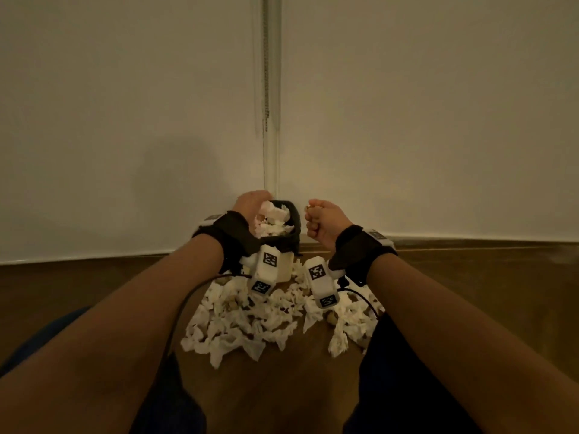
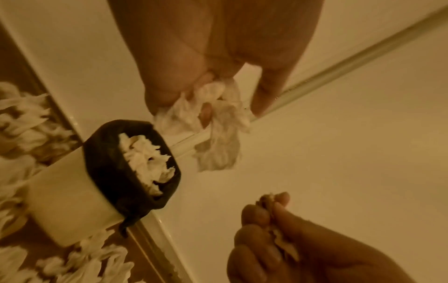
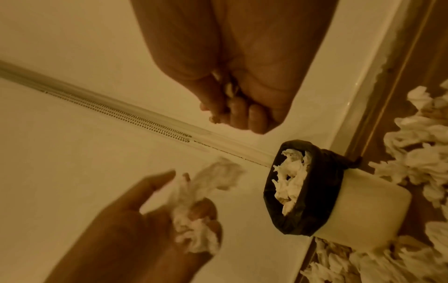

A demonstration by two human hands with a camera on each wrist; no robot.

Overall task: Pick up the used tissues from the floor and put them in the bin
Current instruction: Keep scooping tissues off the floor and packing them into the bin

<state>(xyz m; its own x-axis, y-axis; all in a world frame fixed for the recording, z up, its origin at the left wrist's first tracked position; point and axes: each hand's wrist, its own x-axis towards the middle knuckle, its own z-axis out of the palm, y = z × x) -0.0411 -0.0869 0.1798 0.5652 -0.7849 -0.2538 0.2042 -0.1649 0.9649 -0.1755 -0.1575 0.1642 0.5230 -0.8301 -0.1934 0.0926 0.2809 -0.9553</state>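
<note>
A cream bin (image 1: 296, 220) with a black liner stands against the wall, heaped with white tissues. My left hand (image 1: 253, 203) hovers just above its left rim and holds a crumpled tissue (image 2: 213, 118) in curled fingers, index finger straight; the tissue hangs loose below the hand (image 3: 194, 210). To the right of the bin my right hand (image 1: 322, 220) is a fist gripping a small tissue scrap (image 3: 229, 92), seen also in the left wrist view (image 2: 281, 237). Several crumpled tissues (image 1: 250, 324) lie on the brown floor in front of the bin (image 2: 101, 153).
A white wall and skirting board (image 1: 94, 255) run behind the bin (image 3: 315, 191). A bead chain (image 1: 266, 89) hangs down the wall above it. Black cables (image 1: 363, 296) trail from the wrist cameras. Dark-trousered knees (image 1: 391, 371) flank the tissue pile.
</note>
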